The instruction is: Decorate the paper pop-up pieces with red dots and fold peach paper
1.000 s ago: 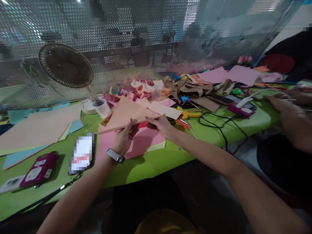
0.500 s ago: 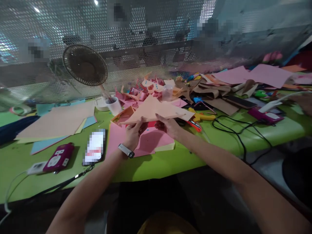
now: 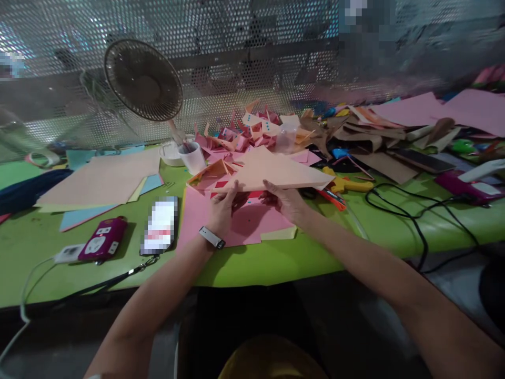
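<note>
Both my hands hold a peach paper sheet (image 3: 272,171) folded into a triangle, lifted a little above the green table (image 3: 252,260). My left hand (image 3: 224,208), with a watch on its wrist, pinches the near edge at the left. My right hand (image 3: 284,200) grips the same edge a little to the right. Under the paper lies a stack of pink sheets (image 3: 240,226). Behind it sits a pile of small folded pink and orange paper shapes (image 3: 252,134).
A small fan (image 3: 144,81) and a white cup (image 3: 193,157) stand at the back left. Peach and blue sheets (image 3: 102,184), a phone (image 3: 160,226) and a magenta power strip (image 3: 102,240) lie left. Yellow glue gun (image 3: 347,184), black cable (image 3: 410,216) and paper scraps lie right.
The view has swung left and down, so a co-worker's arm at the right is out of sight. My hands have lowered the folded peach paper slightly, still gripping its near edge.
</note>
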